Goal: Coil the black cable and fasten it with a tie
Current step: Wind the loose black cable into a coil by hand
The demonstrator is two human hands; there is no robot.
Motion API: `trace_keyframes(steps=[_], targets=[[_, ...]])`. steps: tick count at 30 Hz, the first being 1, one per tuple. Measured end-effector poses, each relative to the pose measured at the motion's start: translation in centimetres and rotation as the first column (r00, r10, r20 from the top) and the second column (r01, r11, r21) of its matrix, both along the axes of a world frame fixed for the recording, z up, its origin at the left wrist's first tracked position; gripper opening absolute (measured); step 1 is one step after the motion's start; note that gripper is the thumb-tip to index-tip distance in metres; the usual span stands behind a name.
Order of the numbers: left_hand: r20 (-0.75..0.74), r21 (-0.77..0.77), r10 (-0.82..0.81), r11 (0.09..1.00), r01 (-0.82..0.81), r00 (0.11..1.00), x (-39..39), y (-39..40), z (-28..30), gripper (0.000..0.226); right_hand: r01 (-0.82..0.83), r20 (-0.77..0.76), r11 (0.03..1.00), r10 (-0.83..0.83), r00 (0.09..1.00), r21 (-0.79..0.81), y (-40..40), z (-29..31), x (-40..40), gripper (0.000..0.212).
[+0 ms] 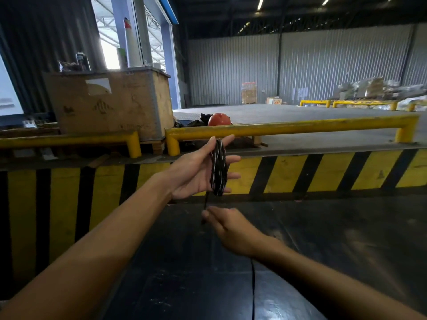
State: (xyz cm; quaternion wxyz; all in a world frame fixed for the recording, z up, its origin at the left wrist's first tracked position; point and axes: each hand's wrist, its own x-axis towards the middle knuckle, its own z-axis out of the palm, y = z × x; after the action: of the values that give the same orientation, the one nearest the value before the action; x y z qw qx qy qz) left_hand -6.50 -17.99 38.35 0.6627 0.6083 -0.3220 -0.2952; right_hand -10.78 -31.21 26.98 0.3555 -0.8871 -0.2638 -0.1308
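- A wide warehouse hall with a corrugated grey wall [300,65] fills the background, past a raised concrete dock floor [288,114].
- A dark glossy tabletop [184,273] lies below both arms; a seam line runs down it near the right forearm.
- The dock edge [300,172] facing the camera carries yellow and black slanted stripes.
- Yellow guard rails stand on the dock: one long rail [288,127] straight ahead, one shorter rail [69,140] to the left, and more of them far off on the right.
- One wooden crate [108,102] sits behind the left rail, with small items on top too blurred to name.
- One red rounded object [219,119] rests just behind the long rail; what it is cannot be told.
- Left hand [198,172]: arm stretched forward, palm turned up and inward, fingers spread and nearly straight. Its grip is wide, not closed; the coil hangs over the fingers.
- Right hand [228,227]: lower and nearer, palm down, blurred. Fingertips are pinched narrow at the loose strand; whether they truly clamp it cannot be told.
- One black cable [218,169], with pale flecks, is wound in several loops around the left fingers, standing upright across them from index to little finger.
- One loose tail [206,202] drops from the coil's lower end straight down to the right fingertips.
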Motion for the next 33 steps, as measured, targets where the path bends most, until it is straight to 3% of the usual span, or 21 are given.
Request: trace_keyframes(steps=[3, 6, 8, 11, 13, 16, 19, 22, 25, 27, 30, 33], targets=[[0.308, 0.236, 0.167, 0.940, -0.246, 0.937, 0.6, 0.3, -0.7, 0.042, -0.024, 0.068, 0.999, 0.026, 0.997, -0.035, 0.8, 2.4, -0.1, 0.028], [0.666, 0.412, 0.121, 0.763, -0.498, 0.736, 1.6, 1.4, -1.5, 0.043, 0.019, 0.077, 0.990, -0.008, 0.997, -0.143, -1.4, 4.7, 0.5, 0.023], [0.700, 0.504, 0.048, 0.674, -0.540, 0.713, 1.9, 2.6, -1.9, 0.048, 0.064, 0.077, 0.981, -0.051, 0.996, -0.183, -3.1, 6.1, 0.8, 0.021], [0.618, 0.644, 0.030, 0.554, -0.528, 0.786, 1.6, 4.0, -2.0, 0.062, 0.120, 0.120, 0.980, -0.102, 0.988, -0.157, -5.2, 8.2, 1.3, 0.019], [0.525, 0.673, 0.025, 0.600, -0.433, 0.851, 0.9, 4.3, -2.1, 0.061, 0.152, 0.160, 0.980, -0.131, 0.978, -0.128, -6.3, 9.3, 1.7, 0.017], [0.273, 0.588, -0.047, 0.798, -0.128, 0.961, -0.3, 4.0, -1.6, 0.045, 0.212, 0.226, 0.977, -0.199, 0.954, -0.037, -7.3, 10.1, 2.5, 0.012], [0.015, 0.358, -0.160, 0.923, 0.144, 0.987, -1.1, 3.3, -0.5, 0.044, 0.219, 0.204, 0.973, -0.230, 0.951, 0.079, -7.0, 9.3, 3.0, 0.027], [-0.059, 0.070, -0.243, 0.966, 0.247, 0.968, -1.4, 2.5, 1.0, 0.052, 0.100, 0.073, 0.982, -0.112, 0.991, 0.159, -5.3, 6.7, 2.7, 0.040], [-0.009, -0.134, -0.169, 0.977, 0.166, 0.986, -1.2, 1.7, 2.3, 0.047, 0.009, -0.032, 0.986, -0.004, 0.999, 0.166, -2.5, 3.0, 1.6, 0.033], [0.056, -0.149, -0.015, 0.989, 0.024, 0.998, -0.9, 1.1, 2.7, 0.041, -0.014, -0.076, 0.997, 0.020, 0.997, 0.072, -1.0, 0.8, 0.8, 0.031], [0.291, -0.016, 0.223, 0.974, -0.228, 0.930, 0.1, 0.7, 1.8, 0.041, -0.079, -0.087, 0.992, 0.071, 0.994, -0.094, -0.8, -0.3, 0.0, 0.026], [0.614, 0.210, 0.268, 0.851, -0.482, 0.742, 1.0, 1.5, 0.4, 0.047, -0.077, -0.080, 0.966, 0.059, 0.995, -0.247, -2.4, 1.2, -0.6, 0.024]])
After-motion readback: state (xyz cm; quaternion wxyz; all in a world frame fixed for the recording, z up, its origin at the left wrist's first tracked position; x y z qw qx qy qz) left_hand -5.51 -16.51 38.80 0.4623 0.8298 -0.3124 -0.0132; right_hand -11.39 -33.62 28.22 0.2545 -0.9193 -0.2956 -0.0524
